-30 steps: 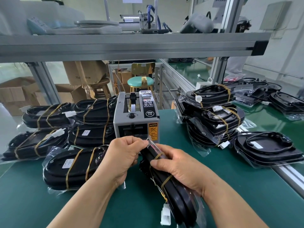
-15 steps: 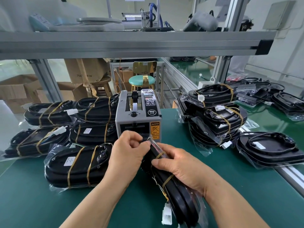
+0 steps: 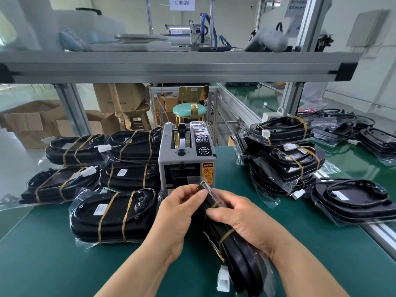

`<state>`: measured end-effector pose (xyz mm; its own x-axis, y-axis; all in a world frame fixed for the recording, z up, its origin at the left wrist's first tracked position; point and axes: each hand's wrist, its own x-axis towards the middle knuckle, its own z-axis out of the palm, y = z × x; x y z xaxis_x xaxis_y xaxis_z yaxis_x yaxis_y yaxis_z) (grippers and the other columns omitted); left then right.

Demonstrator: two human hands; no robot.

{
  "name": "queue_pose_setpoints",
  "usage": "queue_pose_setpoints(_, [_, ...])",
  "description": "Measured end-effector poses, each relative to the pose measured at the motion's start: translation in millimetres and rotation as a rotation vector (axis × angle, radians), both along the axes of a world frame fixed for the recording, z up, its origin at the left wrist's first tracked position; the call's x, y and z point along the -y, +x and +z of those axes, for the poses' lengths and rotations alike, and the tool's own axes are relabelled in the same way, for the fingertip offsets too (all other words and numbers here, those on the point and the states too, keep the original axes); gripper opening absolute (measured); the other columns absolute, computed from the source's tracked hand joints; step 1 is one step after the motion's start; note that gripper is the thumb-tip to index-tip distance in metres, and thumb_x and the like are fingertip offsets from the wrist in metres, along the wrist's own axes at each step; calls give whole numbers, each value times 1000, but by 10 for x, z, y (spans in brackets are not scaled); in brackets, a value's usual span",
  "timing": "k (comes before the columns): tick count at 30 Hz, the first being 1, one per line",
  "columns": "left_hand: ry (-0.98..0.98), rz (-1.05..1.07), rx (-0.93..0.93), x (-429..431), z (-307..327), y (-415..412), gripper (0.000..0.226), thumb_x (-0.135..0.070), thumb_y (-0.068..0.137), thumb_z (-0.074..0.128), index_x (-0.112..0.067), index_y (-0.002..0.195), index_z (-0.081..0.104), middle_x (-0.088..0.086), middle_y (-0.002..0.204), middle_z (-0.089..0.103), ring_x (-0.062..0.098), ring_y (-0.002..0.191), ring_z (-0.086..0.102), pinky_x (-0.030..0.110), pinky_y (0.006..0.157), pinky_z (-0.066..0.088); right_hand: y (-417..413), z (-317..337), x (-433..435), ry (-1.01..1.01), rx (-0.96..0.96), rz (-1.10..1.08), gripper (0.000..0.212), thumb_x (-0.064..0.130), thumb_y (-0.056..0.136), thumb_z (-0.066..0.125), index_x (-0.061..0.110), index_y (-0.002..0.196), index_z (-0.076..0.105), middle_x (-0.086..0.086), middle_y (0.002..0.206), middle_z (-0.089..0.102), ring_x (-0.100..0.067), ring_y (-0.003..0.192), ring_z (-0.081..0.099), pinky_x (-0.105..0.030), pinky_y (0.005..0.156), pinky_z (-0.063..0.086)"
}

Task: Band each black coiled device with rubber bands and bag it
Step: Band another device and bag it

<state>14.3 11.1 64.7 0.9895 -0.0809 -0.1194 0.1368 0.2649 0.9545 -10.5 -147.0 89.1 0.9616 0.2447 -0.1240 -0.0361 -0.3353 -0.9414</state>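
Observation:
A black coiled device (image 3: 240, 256) with tan rubber bands round it stands on edge in a clear plastic bag on the green table (image 3: 42, 264). My right hand (image 3: 240, 219) grips its upper part. My left hand (image 3: 177, 211) pinches the bag's folded top end (image 3: 205, 189), right in front of the grey tape dispenser (image 3: 186, 155). A white connector (image 3: 222, 279) hangs from the device near the bottom edge.
Banded, bagged devices are stacked at the left (image 3: 113, 215) and in a pile at the right (image 3: 287, 159). Another bagged one (image 3: 351, 200) lies far right by the aluminium rail (image 3: 381, 232). An overhead shelf (image 3: 171, 65) spans the bench.
Both hands and the bagged device have stayed almost in place. My left hand's fingers have shifted slightly at the bag's top in front of the dispenser.

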Motion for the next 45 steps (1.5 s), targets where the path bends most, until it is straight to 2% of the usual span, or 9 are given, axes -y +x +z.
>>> queue_pose_setpoints(4, [-30, 34, 85, -44, 110, -80, 12, -11, 83, 74, -18, 90, 79, 13, 95, 77, 26, 89, 72, 35, 81, 55, -88, 15, 18, 51, 104, 31, 48, 38, 80, 67, 55, 124, 57, 8, 110, 73, -13, 105, 68, -42, 104, 49])
queue_pose_setpoints(8, [248, 94, 532, -53, 380, -167, 22, -17, 74, 81, -33, 88, 79, -6, 92, 73, 11, 90, 70, 19, 80, 53, -230, -8, -19, 248, 286, 23, 58, 18, 85, 67, 44, 135, 52, 8, 132, 63, -15, 124, 58, -35, 104, 47])
queue_pose_setpoints(15, [544, -8, 942, 47, 502, -493, 41, -32, 72, 80, -38, 110, 67, -17, 101, 66, 8, 101, 66, 13, 88, 47, -395, 119, 35, 559, 301, -225, 52, 36, 64, 71, 33, 116, 65, 5, 126, 67, -14, 119, 62, -33, 95, 50])
queue_pose_setpoints(20, [571, 87, 951, 196, 337, -714, 63, -23, 65, 81, -45, 112, 46, -22, 104, 67, 0, 101, 65, 6, 86, 44, -555, 323, 134, 202, 314, -364, 55, 36, 67, 70, 41, 121, 64, 30, 120, 65, 13, 112, 58, -21, 93, 47])
queue_pose_setpoints(24, [439, 110, 903, 207, 317, -747, 54, -30, 66, 79, -38, 112, 51, -7, 90, 67, 13, 93, 70, 19, 87, 50, -609, 408, 158, 29, 330, -380, 41, 13, 83, 67, 35, 118, 70, 24, 104, 73, 11, 97, 65, -18, 89, 49])
queue_pose_setpoints(27, [373, 79, 811, 111, 421, -663, 39, -37, 74, 75, -40, 109, 58, -5, 89, 65, 16, 89, 67, 28, 85, 53, -626, 446, 137, 28, 420, -421, 18, 22, 90, 64, 30, 98, 78, 20, 94, 74, 16, 86, 63, -5, 81, 47])
queue_pose_setpoints(33, [877, -243, 778, -163, 869, -165, 46, -36, 80, 78, -53, 120, 61, -31, 122, 47, -5, 125, 43, 13, 100, 34, -703, 442, 47, 129, 474, -448, 23, 28, 93, 56, 35, 88, 78, 32, 89, 71, 18, 88, 63, 3, 69, 41])
queue_pose_setpoints(39, [816, -480, 857, -124, 1211, -1, 6, -21, 81, 78, -24, 78, 74, -16, 105, 59, 7, 106, 59, 23, 92, 44, -707, 387, 125, 256, 347, -252, 53, 41, 56, 77, 39, 108, 71, 21, 104, 74, 0, 96, 71, -13, 78, 53])
queue_pose_setpoints(45, [776, -477, 882, -46, 1267, -14, 4, -21, 84, 76, -21, 84, 71, -8, 90, 70, 10, 89, 67, 26, 84, 53, -638, 400, 116, 260, 308, -105, 31, 29, 85, 65, 52, 105, 71, 16, 101, 76, -1, 96, 71, -12, 78, 52])
